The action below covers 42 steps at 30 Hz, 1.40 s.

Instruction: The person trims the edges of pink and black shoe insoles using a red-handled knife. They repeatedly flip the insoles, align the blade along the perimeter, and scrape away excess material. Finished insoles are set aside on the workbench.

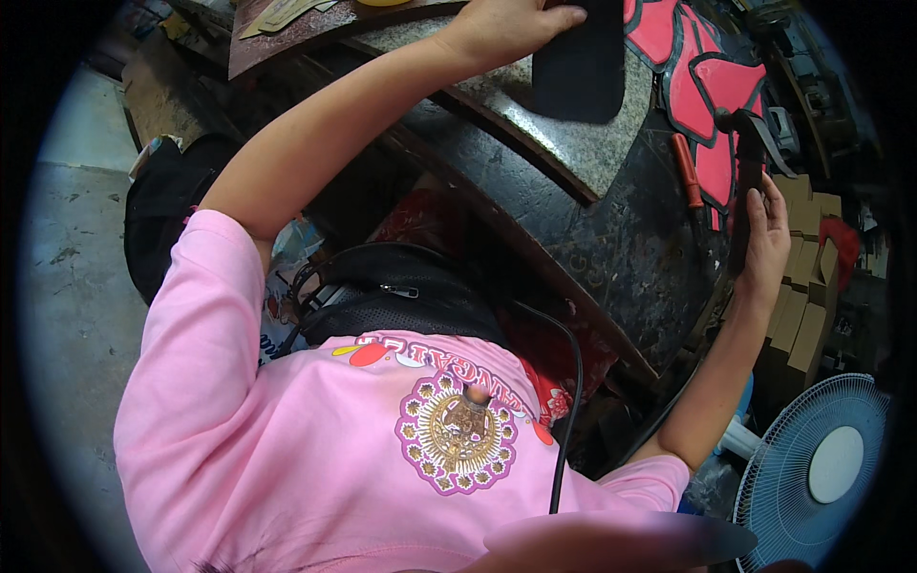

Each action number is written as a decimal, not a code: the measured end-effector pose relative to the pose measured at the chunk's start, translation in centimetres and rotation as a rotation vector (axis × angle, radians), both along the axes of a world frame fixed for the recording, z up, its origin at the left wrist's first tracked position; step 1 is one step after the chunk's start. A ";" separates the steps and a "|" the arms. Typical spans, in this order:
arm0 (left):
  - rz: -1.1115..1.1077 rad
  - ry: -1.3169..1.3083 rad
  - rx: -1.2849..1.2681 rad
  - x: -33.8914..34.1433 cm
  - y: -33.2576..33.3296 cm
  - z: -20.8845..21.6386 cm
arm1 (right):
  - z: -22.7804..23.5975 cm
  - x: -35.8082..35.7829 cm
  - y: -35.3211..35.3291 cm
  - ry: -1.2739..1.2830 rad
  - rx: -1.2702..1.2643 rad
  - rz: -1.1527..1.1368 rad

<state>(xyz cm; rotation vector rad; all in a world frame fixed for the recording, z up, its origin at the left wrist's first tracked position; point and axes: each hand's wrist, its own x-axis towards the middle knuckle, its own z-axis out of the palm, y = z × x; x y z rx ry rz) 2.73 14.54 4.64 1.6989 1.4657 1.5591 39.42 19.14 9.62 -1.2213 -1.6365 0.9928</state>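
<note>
My left hand (506,32) is at the top edge, its thumb stretched out over the black flat piece (580,78). The picture's edge cuts off the other fingers. Under the piece is a speckled stone slab (521,124) on the dark workbench (611,248). Over at the right, my right hand (767,234) is closed round the dark handle of a hammer (748,167), held upright with its rounded face and curved grey end at the top. Beside the hammer are pink panels with black edging (721,91) and a red-handled tool (686,170).
A brown board with paper pieces (287,29) occupies the upper left. Cardboard boxes (800,286) are stacked beyond my right arm, above a white and blue fan (812,468). A black bag (392,282) lies at my lap, with a black cable (573,382) beside it.
</note>
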 end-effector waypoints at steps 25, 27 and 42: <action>-0.167 0.900 0.524 4.5 -8.5 -3.6 | -0.7 -9.6 -3.5 -0.133 0.210 0.158; -0.160 0.900 0.532 4.5 -8.5 -3.6 | -1.4 -10.5 -3.4 -0.332 0.234 0.140; -0.213 0.829 0.536 4.1 -8.1 -3.7 | -2.1 -12.6 -3.9 -0.524 0.301 0.283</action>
